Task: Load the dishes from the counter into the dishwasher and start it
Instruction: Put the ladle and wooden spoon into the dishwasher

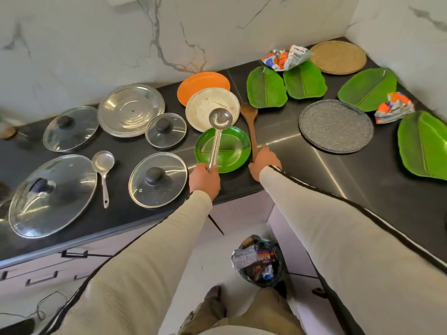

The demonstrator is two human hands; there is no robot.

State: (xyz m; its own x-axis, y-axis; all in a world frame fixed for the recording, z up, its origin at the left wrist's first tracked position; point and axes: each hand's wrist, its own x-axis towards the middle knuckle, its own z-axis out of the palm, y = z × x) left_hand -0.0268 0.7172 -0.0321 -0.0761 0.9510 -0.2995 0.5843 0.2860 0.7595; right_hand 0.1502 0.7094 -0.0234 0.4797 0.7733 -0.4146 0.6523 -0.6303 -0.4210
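My left hand (pixel 204 180) grips the handle of a steel ladle (pixel 219 122), whose bowl hangs over a white plate (pixel 205 105) and a round green plate (pixel 229 151). My right hand (pixel 264 160) is closed on the end of a wooden spoon (pixel 250 122) that lies on the black counter (pixel 278 146). An orange plate (pixel 198 83) sits behind the white one. A second steel ladle (pixel 102 163) lies between glass lids to the left. No dishwasher is in view.
Several glass lids (pixel 157 180) and a steel plate (pixel 130 110) lie on the left. Green leaf-shaped plates (pixel 266 88), a grey speckled plate (pixel 336 126), a woven mat (pixel 338 58) and crumpled wrappers (pixel 285 58) lie on the right. A bin (pixel 261 262) stands on the floor.
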